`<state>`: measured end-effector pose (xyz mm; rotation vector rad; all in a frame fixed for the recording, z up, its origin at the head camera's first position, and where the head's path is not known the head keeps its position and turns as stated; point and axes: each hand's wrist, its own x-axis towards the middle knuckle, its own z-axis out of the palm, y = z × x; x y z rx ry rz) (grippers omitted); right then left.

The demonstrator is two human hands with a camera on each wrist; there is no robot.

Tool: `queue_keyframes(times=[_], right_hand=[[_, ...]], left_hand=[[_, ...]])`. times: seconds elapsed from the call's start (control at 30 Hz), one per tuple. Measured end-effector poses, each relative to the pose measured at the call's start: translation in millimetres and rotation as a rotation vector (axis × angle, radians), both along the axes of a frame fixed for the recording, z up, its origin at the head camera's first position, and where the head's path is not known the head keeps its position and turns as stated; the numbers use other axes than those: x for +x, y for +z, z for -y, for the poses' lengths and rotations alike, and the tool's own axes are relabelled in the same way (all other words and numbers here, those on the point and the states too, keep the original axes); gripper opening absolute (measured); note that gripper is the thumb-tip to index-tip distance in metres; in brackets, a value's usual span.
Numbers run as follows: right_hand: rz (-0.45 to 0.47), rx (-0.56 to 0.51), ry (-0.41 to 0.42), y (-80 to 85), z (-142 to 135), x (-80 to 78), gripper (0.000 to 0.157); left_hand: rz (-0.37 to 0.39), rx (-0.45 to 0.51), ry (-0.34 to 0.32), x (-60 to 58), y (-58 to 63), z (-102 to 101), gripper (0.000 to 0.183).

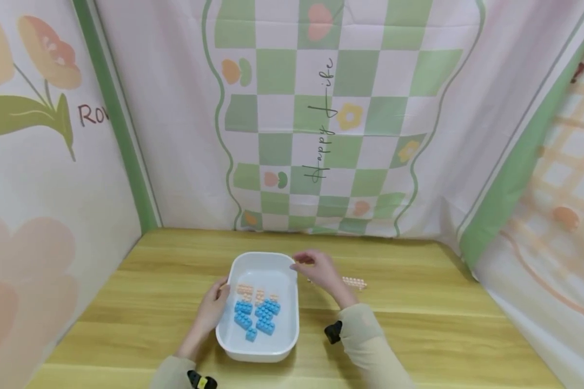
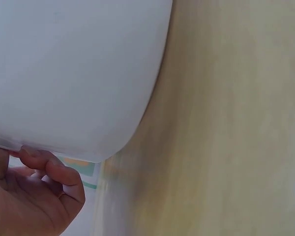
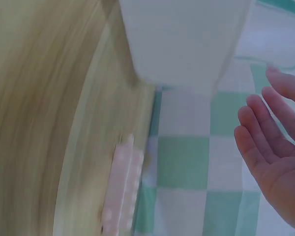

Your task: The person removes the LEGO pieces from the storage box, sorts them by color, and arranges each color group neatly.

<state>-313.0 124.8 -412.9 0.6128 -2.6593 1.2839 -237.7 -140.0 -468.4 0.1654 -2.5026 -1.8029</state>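
A white rectangular plastic tub (image 1: 260,355) with rounded corners stands in the middle of the head view. Several blue building blocks (image 1: 265,325) lie loose inside it, with a few peach-coloured building blocks (image 1: 245,289) behind them. My left hand (image 1: 212,307) holds the tub's left rim; in the left wrist view its fingers (image 2: 71,183) curl at the edge. Beside the far right corner is my right hand (image 1: 319,270), holding nothing. In the right wrist view, that hand's fingers (image 3: 260,118) are slightly bent and apart from the tub wall (image 3: 182,39).
Right of the tub, a pale pink studded strip (image 1: 354,282) lies on the wooden table (image 1: 418,302), partly behind my right forearm. A curtain with a green and white check (image 1: 321,129) hangs along the table's back edge. Printed cloth (image 1: 44,205) also hangs at both sides.
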Motion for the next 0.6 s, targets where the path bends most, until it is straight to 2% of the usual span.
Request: queue_keyframes(times=[0.33,0.6], right_hand=[[0.003,0.051,0.081,0.7,30,3.3,0.028],[-0.013,0.091,0.14,-6.7,48,1.2,0.028]], left_hand=[[-0.016,-0.003,0.008,-2.3,-0.3,0,0.045],[-0.021,0.017,0.008,-0.3,-0.4,-1,0.044]])
